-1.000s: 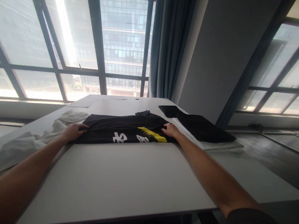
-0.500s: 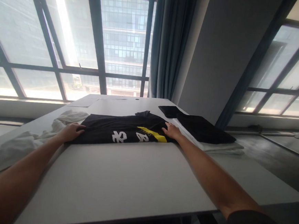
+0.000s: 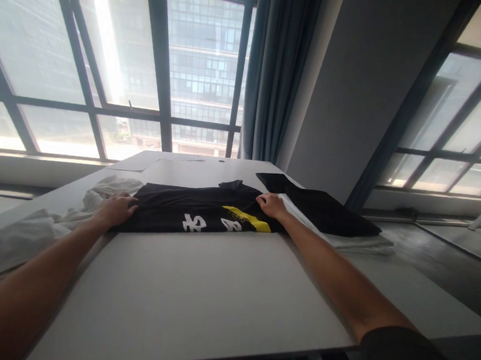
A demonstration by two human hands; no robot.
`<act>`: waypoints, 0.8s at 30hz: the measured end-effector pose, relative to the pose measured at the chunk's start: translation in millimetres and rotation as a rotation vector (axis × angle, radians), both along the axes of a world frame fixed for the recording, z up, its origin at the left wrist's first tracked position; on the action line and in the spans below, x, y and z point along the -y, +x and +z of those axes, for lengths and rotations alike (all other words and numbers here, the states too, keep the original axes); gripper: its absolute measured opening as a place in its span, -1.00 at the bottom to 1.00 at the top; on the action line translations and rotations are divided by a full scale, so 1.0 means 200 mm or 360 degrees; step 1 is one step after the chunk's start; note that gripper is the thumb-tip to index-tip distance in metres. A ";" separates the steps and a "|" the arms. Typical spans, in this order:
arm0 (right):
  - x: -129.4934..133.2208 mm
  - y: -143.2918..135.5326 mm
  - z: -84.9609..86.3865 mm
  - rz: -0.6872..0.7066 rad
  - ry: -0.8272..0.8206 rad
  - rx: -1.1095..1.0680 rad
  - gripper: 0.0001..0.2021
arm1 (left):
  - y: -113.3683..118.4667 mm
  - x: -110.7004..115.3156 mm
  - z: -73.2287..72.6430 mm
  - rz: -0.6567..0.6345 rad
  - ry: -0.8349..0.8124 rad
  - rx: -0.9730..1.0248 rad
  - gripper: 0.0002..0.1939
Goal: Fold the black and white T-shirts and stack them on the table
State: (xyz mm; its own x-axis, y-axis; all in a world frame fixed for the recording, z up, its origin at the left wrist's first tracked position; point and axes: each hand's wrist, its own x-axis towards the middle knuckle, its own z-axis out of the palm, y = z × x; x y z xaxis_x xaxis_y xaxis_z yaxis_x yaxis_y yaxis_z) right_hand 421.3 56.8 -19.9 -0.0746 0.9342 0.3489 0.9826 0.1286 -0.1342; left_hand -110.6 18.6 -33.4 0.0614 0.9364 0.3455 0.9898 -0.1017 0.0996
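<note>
A black garment (image 3: 180, 203) with white lettering and a yellow stripe lies folded in a wide strip across the white table (image 3: 198, 293). My left hand (image 3: 118, 209) rests at its left end, the fingers bent against the cloth. At the right end, my right hand (image 3: 271, 204) has its fingers drawn together on the upper edge of the black fabric. A small dark flap of cloth sticks up behind the garment, near my right hand.
Crumpled white cloth (image 3: 45, 231) lies left, partly behind my left forearm. Folded black clothes (image 3: 330, 209) sit on white cloth (image 3: 356, 243) at the right. Paper (image 3: 131, 163) lies at the table's far left, before windows and a curtain (image 3: 269, 77).
The fingers of my right hand have drawn together and shifted slightly left along the garment's edge. My left hand has hardly moved. The view has tilted slightly.
</note>
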 end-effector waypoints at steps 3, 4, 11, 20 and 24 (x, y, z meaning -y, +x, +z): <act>-0.07 -0.07 0.04 0.0075 -0.0202 0.0091 -0.58 | 0.07 0.02 -0.02 -0.0041 -0.0055 -0.0158 -0.50; -0.10 -0.10 0.05 0.0077 -0.0261 0.0103 -0.58 | 0.09 0.03 -0.03 -0.0021 -0.0096 -0.0159 -0.48; -0.25 -0.16 0.06 0.0088 -0.0480 0.0229 -0.68 | 0.00 -0.01 0.02 0.0356 -0.0255 0.0016 -0.43; -0.29 -0.12 0.16 0.0205 -0.0308 0.0069 -0.73 | -0.11 -0.02 0.09 0.0399 -0.0491 0.0461 -0.64; -0.25 -0.16 0.09 0.0090 -0.0023 0.0165 -0.76 | -0.13 -0.03 0.06 0.0375 -0.0408 0.0341 -0.72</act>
